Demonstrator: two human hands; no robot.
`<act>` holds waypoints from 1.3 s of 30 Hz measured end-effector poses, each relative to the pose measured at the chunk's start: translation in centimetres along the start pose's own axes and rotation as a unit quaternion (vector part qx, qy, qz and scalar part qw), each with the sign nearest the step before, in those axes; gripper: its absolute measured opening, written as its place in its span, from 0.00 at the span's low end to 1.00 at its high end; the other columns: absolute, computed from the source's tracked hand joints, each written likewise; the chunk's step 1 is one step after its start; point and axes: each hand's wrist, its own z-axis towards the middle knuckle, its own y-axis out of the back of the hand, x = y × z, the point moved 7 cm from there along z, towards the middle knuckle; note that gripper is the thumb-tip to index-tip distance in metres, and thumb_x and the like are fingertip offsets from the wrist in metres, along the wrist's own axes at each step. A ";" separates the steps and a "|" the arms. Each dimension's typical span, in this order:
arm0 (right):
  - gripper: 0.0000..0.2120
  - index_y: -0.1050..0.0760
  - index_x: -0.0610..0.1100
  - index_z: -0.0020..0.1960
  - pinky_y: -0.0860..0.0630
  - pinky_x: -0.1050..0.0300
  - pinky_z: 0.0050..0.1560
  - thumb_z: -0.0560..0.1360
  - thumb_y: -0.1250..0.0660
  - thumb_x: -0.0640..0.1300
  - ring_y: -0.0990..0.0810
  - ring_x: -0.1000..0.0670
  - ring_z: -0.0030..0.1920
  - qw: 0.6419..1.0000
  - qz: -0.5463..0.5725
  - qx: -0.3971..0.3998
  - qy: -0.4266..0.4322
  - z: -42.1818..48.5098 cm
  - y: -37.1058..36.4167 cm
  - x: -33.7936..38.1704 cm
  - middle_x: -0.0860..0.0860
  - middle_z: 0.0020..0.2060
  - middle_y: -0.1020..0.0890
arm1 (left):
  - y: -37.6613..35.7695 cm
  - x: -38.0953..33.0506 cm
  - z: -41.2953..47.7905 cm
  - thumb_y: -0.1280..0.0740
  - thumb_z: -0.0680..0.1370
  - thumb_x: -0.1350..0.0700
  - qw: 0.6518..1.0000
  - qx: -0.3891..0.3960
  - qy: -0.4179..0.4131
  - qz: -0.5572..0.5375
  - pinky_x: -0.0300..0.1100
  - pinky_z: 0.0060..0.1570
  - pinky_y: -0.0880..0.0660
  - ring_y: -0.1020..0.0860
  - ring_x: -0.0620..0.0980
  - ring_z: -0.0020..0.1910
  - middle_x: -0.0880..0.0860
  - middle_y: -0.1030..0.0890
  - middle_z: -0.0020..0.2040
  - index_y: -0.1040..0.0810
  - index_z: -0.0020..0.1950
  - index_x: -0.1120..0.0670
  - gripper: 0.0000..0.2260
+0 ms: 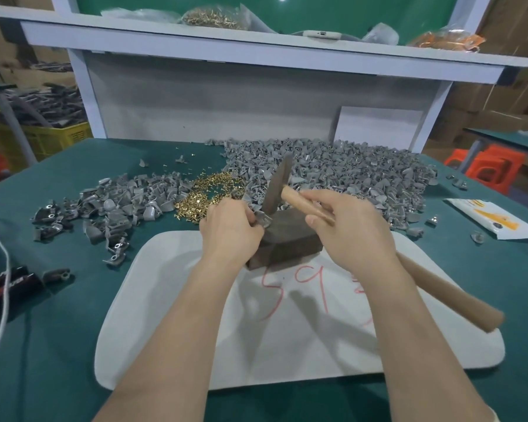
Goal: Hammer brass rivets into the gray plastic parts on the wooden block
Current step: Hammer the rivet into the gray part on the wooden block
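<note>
Head view:
- Gray part (264, 220) pinched by left hand (229, 226), held on left edge of wooden block (290, 239); block set on white mat (287, 345) on tabletop (58, 315).
- Hammer (279, 184) handle wrapped by right hand (351, 229), grip closed close to head, head raised over part.
- Rivet in part not discernible.
- Part best kept flat; fingertips kept clear of strike; short square taps advised.
- Brass rivets (208, 193) heaped just beyond left hand.
</note>
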 end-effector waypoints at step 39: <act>0.15 0.24 0.47 0.60 0.31 0.53 0.49 0.79 0.41 0.53 0.25 0.42 0.54 0.978 0.022 0.036 -0.203 2.3 -5.2 -7.8 0.43 0.56 0.21 | -0.7 -0.1 -0.1 0.32 0.77 0.54 0.999 0.028 0.004 -0.021 0.50 0.59 0.29 0.25 0.55 0.58 0.49 0.18 0.51 0.23 0.39 0.46 0.07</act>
